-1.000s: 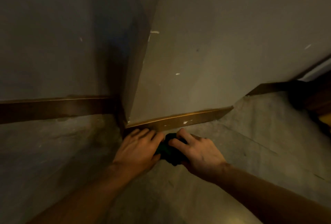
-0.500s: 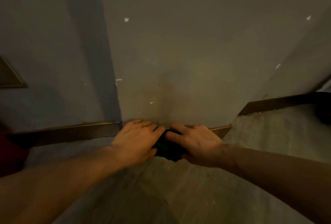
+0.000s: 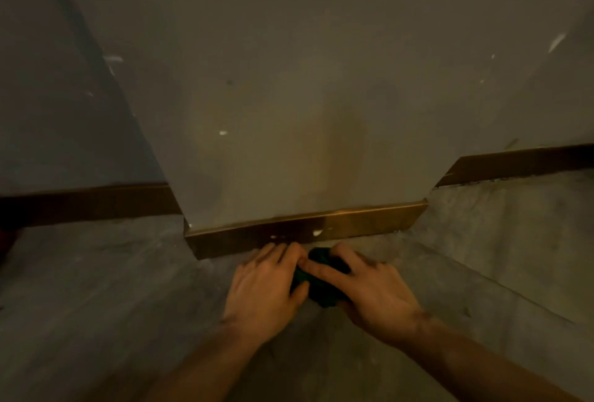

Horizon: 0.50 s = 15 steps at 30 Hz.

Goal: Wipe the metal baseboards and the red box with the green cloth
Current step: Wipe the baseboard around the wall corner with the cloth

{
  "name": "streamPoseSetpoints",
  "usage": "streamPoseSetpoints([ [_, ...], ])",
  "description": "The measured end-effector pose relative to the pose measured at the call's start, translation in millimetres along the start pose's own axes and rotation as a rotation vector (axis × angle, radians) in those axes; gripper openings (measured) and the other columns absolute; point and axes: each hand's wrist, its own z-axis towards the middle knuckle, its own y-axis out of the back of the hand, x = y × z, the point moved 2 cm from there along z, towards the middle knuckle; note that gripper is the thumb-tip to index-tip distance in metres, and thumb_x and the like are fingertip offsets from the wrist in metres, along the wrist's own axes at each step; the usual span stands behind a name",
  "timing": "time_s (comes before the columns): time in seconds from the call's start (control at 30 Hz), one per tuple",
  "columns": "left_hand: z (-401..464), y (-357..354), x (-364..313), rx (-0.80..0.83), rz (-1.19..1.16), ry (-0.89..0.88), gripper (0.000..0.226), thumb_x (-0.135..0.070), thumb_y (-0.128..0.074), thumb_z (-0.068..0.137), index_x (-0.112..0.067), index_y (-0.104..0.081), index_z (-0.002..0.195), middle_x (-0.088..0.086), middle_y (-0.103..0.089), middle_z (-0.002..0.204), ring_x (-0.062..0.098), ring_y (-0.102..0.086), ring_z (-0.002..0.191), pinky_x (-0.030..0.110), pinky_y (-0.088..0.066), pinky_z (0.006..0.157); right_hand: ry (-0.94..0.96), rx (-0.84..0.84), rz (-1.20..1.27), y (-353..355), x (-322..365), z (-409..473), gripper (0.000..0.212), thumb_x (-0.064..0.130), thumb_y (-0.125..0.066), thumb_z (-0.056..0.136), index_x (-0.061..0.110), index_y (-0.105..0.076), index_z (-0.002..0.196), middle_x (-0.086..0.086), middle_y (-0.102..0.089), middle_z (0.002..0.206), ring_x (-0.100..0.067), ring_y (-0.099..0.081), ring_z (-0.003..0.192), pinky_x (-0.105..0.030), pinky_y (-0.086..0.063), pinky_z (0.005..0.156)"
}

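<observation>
A bunched dark green cloth lies on the grey floor just in front of the brass-coloured metal baseboard of a projecting wall section. My left hand and my right hand both grip the cloth from either side, fingers pointing at the baseboard. The cloth sits slightly short of the metal, near several white specks on it. Further baseboard strips run along the recessed wall at left and right. A sliver of the red box shows at the far left edge.
Grey plastered walls with small white marks rise above the baseboards. The concrete floor spreads to both sides of my arms. The lighting is dim.
Both hands with the cloth have pulled back from the baseboard onto the floor and sit further right along it. The view has shifted, showing the whole front strip.
</observation>
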Motion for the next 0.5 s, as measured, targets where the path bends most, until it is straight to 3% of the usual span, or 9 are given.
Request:
streamPoseSetpoints([
  [0.1,-8,-16,3,-0.033,-0.034,0.041,0.033,-0.038,-0.068,0.077,-0.037,-0.048,0.104,-0.014,-0.06,0.099,0.008,-0.057,0.092,0.023,-0.039,0.07,-0.036,0.005,-0.036,-15,0,3,0.087,0.027,-0.074,0.079,0.047,-0.024,0.147,-0.004,-0.048,0.12,-0.024,-0.061,0.089,-0.034,-0.057,0.057],
  [0.2,-9,-28,8,-0.075,-0.021,0.042,0.041,-0.045,-0.061,0.081,-0.037,-0.048,0.119,-0.013,-0.057,0.111,0.009,-0.053,0.104,0.026,-0.042,0.084,-0.073,-0.024,-0.012,-22,-3,7,0.064,0.035,-0.062,0.082,0.041,-0.037,0.141,-0.006,-0.051,0.124,-0.025,-0.063,0.088,-0.035,-0.059,0.058],
  [0.27,-12,-41,14,-0.073,-0.006,0.069,0.06,-0.057,-0.055,0.085,-0.034,-0.04,0.138,-0.009,-0.051,0.13,0.012,-0.047,0.121,0.032,-0.04,0.099,-0.112,-0.053,0.016,-23,-7,8,0.055,0.039,-0.059,0.082,0.038,-0.046,0.136,-0.007,-0.053,0.124,-0.025,-0.064,0.09,-0.035,-0.059,0.058],
  [0.37,-18,-63,25,-0.022,0.028,0.151,0.093,-0.081,-0.041,0.083,-0.026,-0.019,0.155,-0.003,-0.027,0.159,0.018,-0.017,0.148,0.044,-0.025,0.118,-0.161,-0.059,0.005,-28,-13,6,0.054,0.041,-0.061,0.081,0.035,-0.053,0.134,-0.009,-0.054,0.124,-0.026,-0.064,0.09,-0.038,-0.059,0.056],
  [0.43,-25,-78,31,0.005,0.07,0.207,0.107,-0.089,-0.037,0.078,-0.021,-0.013,0.157,0.004,-0.016,0.165,0.023,-0.005,0.152,0.049,-0.014,0.121,-0.182,-0.09,-0.015,-31,-15,7,0.057,0.036,-0.067,0.077,0.035,-0.055,0.132,-0.011,-0.054,0.121,-0.028,-0.065,0.084,-0.04,-0.057,0.047],
  [0.5,-31,-88,34,0.025,0.102,0.29,0.116,-0.093,-0.037,0.074,-0.015,-0.013,0.157,0.011,-0.013,0.165,0.028,-0.004,0.152,0.052,-0.01,0.121,-0.164,-0.131,-0.029,-32,-14,10,0.057,0.035,-0.064,0.077,0.035,-0.053,0.133,-0.011,-0.051,0.12,-0.029,-0.065,0.078,-0.04,-0.056,0.044],
])
